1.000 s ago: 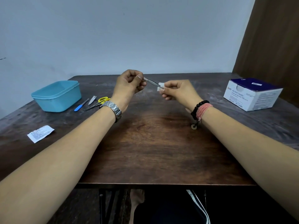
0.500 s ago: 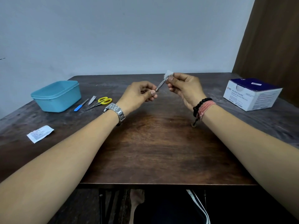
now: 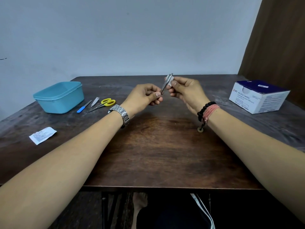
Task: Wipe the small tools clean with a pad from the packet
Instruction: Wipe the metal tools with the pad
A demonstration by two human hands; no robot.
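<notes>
Hands are meeting above the far middle of the dark wooden table [image 3: 156, 154], which is serving as the landmark for everything else. Left hand [image 3: 143, 98], steel watch [image 3: 121, 114] on its wrist, is pinching the lower end of a thin metal tool [image 3: 165, 85] between thumb and curled fingers; the tool is tilting up and to the right, its tip rising above both hands. It looks like tweezers or a narrow file, but I cannot tell which. Right hand [image 3: 184, 91], wearing a black bead bracelet [image 3: 203, 109] and a pink cord band [image 3: 210, 111], is pinching a small white pad [image 3: 170, 80] against the upper part of the tool, fingers curling round it. Both are being held in the air over the table, not touching it. Toward the table's far left a light blue plastic tub [image 3: 59, 96] is sitting, and just to its right three more small tools are lying on the wood: a blue-handled tool [image 3: 83, 106], a nail clipper [image 3: 95, 101] and yellow-handled scissors [image 3: 104, 104], close together but apart from the tub. Nearer the table's left edge a torn white packet [image 3: 42, 135] with fine print is lying flat, well apart from the tools. At the table's far right a white and navy box [image 3: 259, 96] marked Alcohol Swabs is standing, well apart from the right hand.
</notes>
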